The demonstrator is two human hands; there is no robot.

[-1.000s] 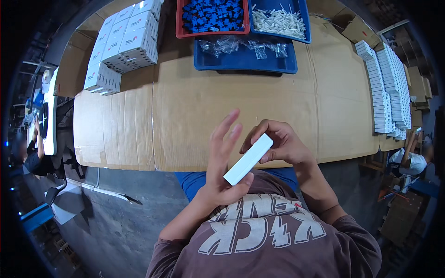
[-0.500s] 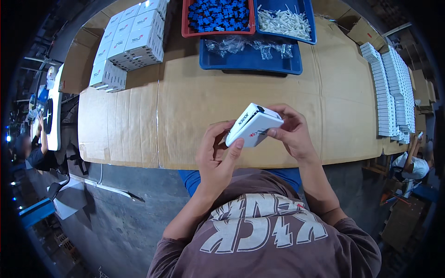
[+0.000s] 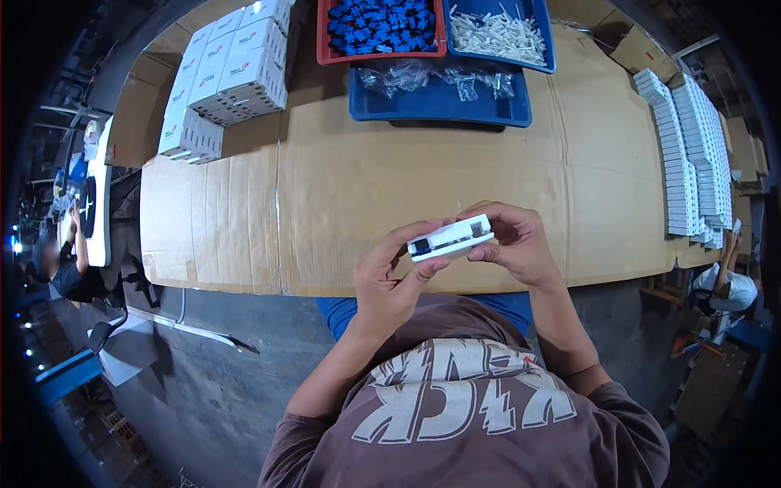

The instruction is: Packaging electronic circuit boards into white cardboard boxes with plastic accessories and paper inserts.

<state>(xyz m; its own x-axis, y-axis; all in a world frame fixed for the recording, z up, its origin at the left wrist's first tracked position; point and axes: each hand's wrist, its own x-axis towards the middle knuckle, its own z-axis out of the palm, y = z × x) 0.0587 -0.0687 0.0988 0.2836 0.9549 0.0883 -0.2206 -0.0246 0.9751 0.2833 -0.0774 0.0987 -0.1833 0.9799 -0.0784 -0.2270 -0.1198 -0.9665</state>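
A white box-shaped case [image 3: 451, 238] is held up between my two hands, just above the front edge of the table. Its narrow side faces me, showing a long slot, a black piece at the left end and a greyish opening at the right end. My left hand [image 3: 394, 264] grips the left end, thumb below and fingers behind. At the right end, my right hand [image 3: 517, 244] pinches the case between thumb and fingers. Parts of the fingers behind the case are hidden.
Cardboard covers the table [image 3: 358, 179]. At the back are a red bin [image 3: 382, 58] of blue pieces, a blue bin [image 3: 551, 41] of white pieces and a blue tray [image 3: 439, 112] with clear bags. Stacked white boxes [image 3: 236, 69] stand left, more white stacks [image 3: 687, 154] right. People work at both sides.
The case has been turned in my hands: its printed broad face pointed up before, and now its slotted narrow side shows. Both hands still hold it, slightly lower.
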